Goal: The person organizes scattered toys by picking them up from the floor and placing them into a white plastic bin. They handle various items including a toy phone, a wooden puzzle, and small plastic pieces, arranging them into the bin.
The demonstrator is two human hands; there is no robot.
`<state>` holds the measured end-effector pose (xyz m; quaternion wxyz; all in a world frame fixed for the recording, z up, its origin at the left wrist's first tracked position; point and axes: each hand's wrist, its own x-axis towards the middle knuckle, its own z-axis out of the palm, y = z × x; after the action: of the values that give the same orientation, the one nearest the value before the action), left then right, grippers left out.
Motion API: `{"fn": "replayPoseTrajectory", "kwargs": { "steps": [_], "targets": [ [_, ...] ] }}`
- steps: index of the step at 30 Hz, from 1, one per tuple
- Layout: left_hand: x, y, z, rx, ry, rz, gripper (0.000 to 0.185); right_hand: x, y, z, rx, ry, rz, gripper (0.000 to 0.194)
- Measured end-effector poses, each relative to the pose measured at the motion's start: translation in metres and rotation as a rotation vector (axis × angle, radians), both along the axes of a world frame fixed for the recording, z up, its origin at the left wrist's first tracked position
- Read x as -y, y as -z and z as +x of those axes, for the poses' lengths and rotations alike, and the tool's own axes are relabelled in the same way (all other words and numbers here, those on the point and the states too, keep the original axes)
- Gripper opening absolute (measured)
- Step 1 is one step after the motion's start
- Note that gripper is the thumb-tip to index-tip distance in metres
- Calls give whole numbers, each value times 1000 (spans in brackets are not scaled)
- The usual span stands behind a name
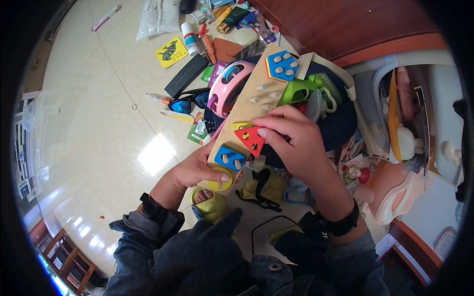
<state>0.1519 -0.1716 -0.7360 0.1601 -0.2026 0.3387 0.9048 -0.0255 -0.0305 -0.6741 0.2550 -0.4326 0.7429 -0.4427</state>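
Observation:
A wooden peg board (240, 107) slants across the middle, its near end gripped by my left hand (194, 168), whose thumb lies over a yellow round piece (223, 185). Between the thumb and fingers of my right hand (292, 135) is a red triangular piece with holes (247, 143). It is tilted over a yellow piece (240, 125) that it partly hides. Nearer me, a blue rectangular piece (230, 158) sits on two pegs. Several bare wooden pegs (261, 87) stand farther up, and blue pentagon pieces (281, 66) are stacked at the far end over other colours.
Under the board is a dark fabric bag (335, 127) holding a pink toy (231, 88) and a green plastic toy (300, 92). Sunglasses (189, 101), a black box (186, 76) and a yellow card (171, 51) lie on the tiled floor. A grey bin (374, 92) stands right.

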Motion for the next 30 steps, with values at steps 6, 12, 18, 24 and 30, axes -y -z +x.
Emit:
{"fn": "replayPoseTrajectory", "kwargs": {
  "steps": [6,12,18,24,30],
  "targets": [
    [0,1,-1,2,10,17,84,2,-3,6,-59,60,49,18],
    [3,4,2,14,-41,43,87,-6,-10,-20,-49,251,-20,12],
    [4,6,2,9,-63,14,78,-15,-7,-27,-271,-35,-48,23],
    [0,4,1,24,-74,-27,75,6,10,10,-512,-121,-50,42],
    [0,6,1,37,-107,79,76,6,11,4,-461,-67,-22,42]
  ]
}}
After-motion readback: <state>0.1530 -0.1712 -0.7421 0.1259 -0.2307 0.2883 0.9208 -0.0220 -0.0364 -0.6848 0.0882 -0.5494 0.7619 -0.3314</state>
